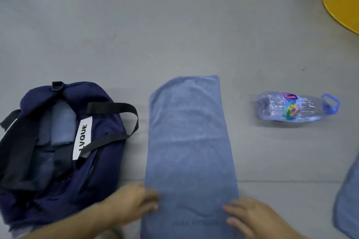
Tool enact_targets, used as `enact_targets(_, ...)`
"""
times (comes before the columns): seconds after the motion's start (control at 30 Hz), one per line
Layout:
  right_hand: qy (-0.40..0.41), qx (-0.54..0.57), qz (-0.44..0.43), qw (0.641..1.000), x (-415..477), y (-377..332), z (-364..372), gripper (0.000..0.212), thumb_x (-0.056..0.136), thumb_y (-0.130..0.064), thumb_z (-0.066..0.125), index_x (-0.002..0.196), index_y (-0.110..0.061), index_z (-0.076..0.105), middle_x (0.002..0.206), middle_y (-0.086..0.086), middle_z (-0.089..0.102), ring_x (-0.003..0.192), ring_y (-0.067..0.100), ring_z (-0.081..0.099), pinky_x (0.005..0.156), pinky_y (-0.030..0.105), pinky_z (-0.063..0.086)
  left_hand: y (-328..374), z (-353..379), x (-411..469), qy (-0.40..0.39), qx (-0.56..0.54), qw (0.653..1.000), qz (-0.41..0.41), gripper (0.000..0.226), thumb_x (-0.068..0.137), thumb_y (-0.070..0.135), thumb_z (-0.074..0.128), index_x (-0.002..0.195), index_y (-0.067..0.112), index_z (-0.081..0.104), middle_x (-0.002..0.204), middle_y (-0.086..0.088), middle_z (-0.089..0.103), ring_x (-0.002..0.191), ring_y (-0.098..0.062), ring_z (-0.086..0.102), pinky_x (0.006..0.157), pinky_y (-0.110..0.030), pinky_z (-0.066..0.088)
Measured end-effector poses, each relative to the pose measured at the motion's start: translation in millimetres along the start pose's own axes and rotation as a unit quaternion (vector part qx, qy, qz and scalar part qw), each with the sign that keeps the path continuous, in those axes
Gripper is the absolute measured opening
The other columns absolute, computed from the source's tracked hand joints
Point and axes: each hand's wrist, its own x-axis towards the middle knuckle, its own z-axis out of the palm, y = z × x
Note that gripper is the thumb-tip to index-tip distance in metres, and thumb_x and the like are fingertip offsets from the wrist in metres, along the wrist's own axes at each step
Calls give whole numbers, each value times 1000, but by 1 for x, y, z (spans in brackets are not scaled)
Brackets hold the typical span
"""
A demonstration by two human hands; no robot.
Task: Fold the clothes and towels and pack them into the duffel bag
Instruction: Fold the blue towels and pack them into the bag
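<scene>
A blue towel point(189, 147) lies flat in a long folded strip on the grey surface, running from the middle down to the bottom edge. My left hand point(134, 203) touches its near left edge, fingers on the cloth. My right hand point(250, 217) rests on its near right part with fingers spread flat. The navy duffel bag point(103, 163) sits open at the left, with folded blue cloth point(63, 122) inside it and black straps lying over its opening.
A crushed clear plastic bottle point(291, 107) with a blue handle lies at the right. Another blue cloth point(349, 198) shows at the right edge. A yellow object point(343, 0) fills the top right corner.
</scene>
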Motion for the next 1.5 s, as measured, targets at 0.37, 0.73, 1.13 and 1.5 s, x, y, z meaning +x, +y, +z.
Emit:
enact_targets(0.37, 174, 21, 118, 977, 260, 51, -197, 48, 106, -34, 38, 154, -27, 36, 151, 8, 49, 136, 33, 47, 110, 37, 37, -68, -228, 198, 358, -113, 902, -211, 33, 102, 13, 47, 127, 22, 66, 122, -1, 70, 112, -25, 65, 96, -33, 49)
enact_targets(0.73, 129, -29, 142, 981, 338, 103, -174, 56, 108, -27, 32, 159, -15, 15, 166, 18, 9, 152, 37, 10, 123, 39, 10, -104, -209, 258, 425, -240, 837, -249, 22, 94, 12, 55, 97, 27, 70, 99, -3, 75, 88, -25, 70, 88, -35, 57)
enact_targets(1.13, 163, -64, 122, 977, 335, 96, -167, 51, 104, -24, 34, 152, -6, 32, 159, 11, 28, 144, 32, 24, 118, 49, 26, -94, -180, 256, 390, -62, 908, -139, 13, 97, 25, 58, 104, 22, 69, 105, 1, 55, 92, -23, 56, 76, -31, 38)
enact_targets(1.5, 358, 94, 150, 917, 291, 70, -204, 29, 99, -23, 55, 124, -17, 69, 128, 7, 63, 115, 27, 59, 101, 31, 41, -74, -220, 214, 382, -168, 894, -166, 20, 92, 18, 48, 111, 20, 54, 95, -8, 66, 86, -31, 60, 72, -37, 46)
